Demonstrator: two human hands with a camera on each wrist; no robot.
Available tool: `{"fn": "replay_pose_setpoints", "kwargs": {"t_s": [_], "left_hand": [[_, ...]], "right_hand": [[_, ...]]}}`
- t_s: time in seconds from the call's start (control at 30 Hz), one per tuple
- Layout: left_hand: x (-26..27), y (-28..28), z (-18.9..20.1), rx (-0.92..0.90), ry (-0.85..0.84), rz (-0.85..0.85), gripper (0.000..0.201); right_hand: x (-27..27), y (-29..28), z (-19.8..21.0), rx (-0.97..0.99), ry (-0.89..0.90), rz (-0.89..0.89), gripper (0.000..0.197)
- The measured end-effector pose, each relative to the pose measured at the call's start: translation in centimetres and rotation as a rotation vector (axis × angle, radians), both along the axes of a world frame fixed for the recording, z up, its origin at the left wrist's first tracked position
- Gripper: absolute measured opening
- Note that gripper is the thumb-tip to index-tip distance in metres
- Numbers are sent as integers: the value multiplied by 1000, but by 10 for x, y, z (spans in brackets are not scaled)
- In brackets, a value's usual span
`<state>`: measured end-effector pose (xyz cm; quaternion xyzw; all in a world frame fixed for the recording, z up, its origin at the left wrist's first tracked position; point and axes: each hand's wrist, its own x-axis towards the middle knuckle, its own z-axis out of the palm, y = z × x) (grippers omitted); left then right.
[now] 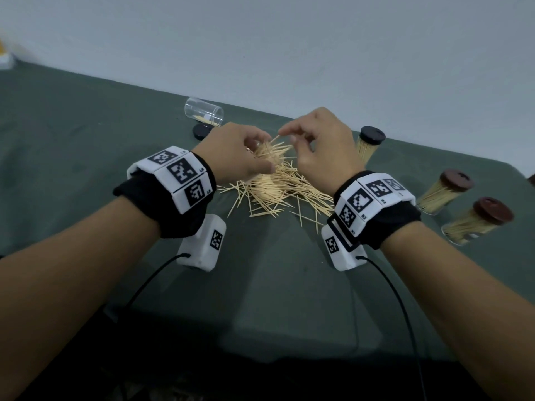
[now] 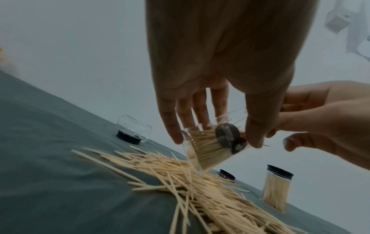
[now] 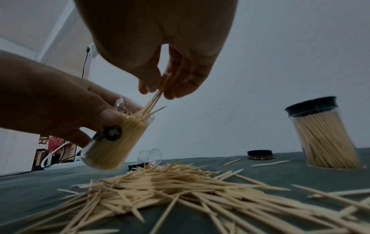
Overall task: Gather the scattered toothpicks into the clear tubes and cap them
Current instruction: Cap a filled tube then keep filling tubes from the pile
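Observation:
My left hand (image 1: 246, 157) grips a clear tube (image 3: 114, 142) nearly full of toothpicks, tilted with its open mouth up and to the right, above the pile. The same tube (image 2: 204, 150) shows between the left fingers in the left wrist view. My right hand (image 1: 307, 143) pinches a few toothpicks (image 3: 158, 96) between thumb and fingers, their lower ends in the tube's mouth. A loose pile of toothpicks (image 1: 278, 192) lies on the green cloth under both hands. An empty clear tube (image 1: 204, 111) lies on its side at the back, a black cap (image 1: 202, 131) beside it.
A capped full tube (image 1: 369, 146) stands right of the hands. Two brown-capped full tubes (image 1: 445, 192) (image 1: 477, 221) lean further right. Another loose cap (image 3: 260, 154) lies on the cloth near the black-capped tube. The table's far edge (image 1: 434, 149) meets a pale wall.

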<state>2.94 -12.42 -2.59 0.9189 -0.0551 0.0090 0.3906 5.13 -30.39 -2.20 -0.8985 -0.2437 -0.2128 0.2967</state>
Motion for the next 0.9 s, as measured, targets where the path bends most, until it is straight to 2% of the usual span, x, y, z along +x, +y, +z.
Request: {"fn": "replay_pose_setpoints", "kwargs": {"t_s": [0.1, 0.23, 0.37, 0.47, 0.57, 0.67, 0.8, 0.9], "left_hand": [[1, 3, 0, -9, 5, -1, 59], [-2, -1, 2, -16, 6, -70, 55], [-2, -2, -1, 23, -9, -62, 55], [-1, 2, 0, -15, -6, -60, 56], [-2, 1, 0, -19, 24, -141, 53], [-2, -1, -1, -11, 19, -147, 54], [0, 2, 0, -66, -8, -66, 54], [1, 6, 0, -62, -17, -15, 55]], "right_hand": [[2, -2, 3, -28, 57, -31, 24], [4, -7, 4, -48, 192, -60, 16], [2, -8, 5, -98, 217, 3, 13], [1, -6, 7, -119, 218, 55, 11], [1, -5, 6, -35, 199, 38, 6], [1, -6, 7, 44, 180, 11, 2], [1, -10, 9, -125, 229, 65, 20], [2, -13, 6, -166, 288, 61, 22]]}}
